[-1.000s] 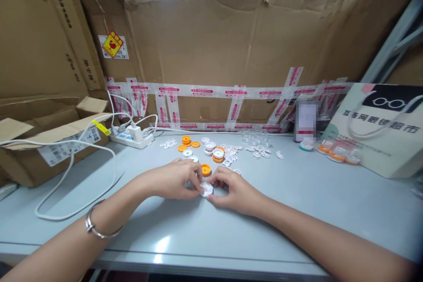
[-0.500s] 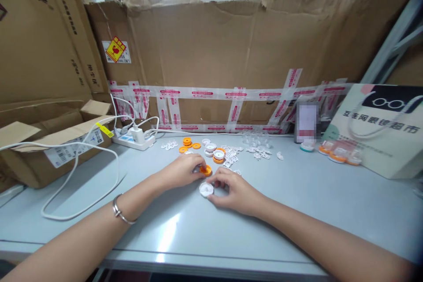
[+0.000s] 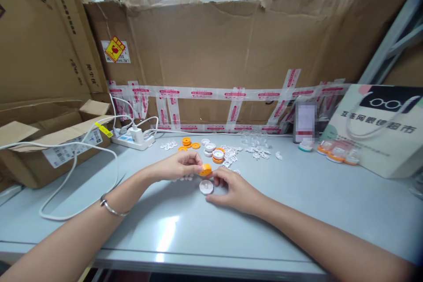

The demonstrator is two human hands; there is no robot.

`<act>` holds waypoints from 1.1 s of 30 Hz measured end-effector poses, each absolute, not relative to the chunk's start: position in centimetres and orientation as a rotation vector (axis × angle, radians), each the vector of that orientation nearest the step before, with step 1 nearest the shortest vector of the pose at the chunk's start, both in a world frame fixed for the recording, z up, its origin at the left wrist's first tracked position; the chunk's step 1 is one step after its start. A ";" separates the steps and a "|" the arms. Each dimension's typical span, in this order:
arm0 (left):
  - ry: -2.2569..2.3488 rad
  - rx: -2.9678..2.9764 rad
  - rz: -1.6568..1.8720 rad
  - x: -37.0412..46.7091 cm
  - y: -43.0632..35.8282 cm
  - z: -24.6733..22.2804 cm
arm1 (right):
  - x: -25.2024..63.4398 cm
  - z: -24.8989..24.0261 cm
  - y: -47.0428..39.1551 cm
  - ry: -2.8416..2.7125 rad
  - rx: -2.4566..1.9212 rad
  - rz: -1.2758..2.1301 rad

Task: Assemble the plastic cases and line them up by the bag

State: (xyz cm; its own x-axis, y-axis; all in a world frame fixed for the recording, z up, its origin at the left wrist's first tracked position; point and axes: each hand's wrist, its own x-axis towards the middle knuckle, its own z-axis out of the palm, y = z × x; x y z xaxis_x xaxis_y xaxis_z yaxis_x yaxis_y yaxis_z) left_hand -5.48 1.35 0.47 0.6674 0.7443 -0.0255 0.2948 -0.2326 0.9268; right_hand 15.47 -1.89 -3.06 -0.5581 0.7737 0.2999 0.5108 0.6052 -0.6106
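Shifting from the white disc [image 3: 206, 187], now loose on the table [image 3: 264, 246] near of the orange one, we pinch the tilted orange disc [image 3: 207, 169] in our left hand [image 3: 178, 166], right hand [image 3: 236, 191] loosely open, contact unclear.

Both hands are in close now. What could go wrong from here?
The orange disc, tilted in the left hand's fingertips, might slip and drop onto the white disc just below it. The right hand, open beside the white disc, could nudge it. The stacked discs close behind could get knocked over.
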 end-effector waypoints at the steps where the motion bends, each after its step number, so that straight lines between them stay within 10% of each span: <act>1: 0.829 1.810 0.510 -5.6 1.4 0.4 | 15.5 -3.1 -1.9 -2.274 -1.027 0.634; 33: 0.746 2.012 0.385 -6.0 1.5 0.1 | 15.1 -3.1 -1.8 -2.159 -1.171 0.747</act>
State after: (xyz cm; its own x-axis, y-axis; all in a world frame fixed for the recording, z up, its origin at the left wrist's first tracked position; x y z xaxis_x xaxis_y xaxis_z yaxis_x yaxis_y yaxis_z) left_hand -6.04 1.53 0.10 0.7670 0.6412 -0.0240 0.3513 -0.3883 0.8520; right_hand 15.11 -1.83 -3.06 -0.4568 0.8638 0.2125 0.5476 0.4613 -0.6981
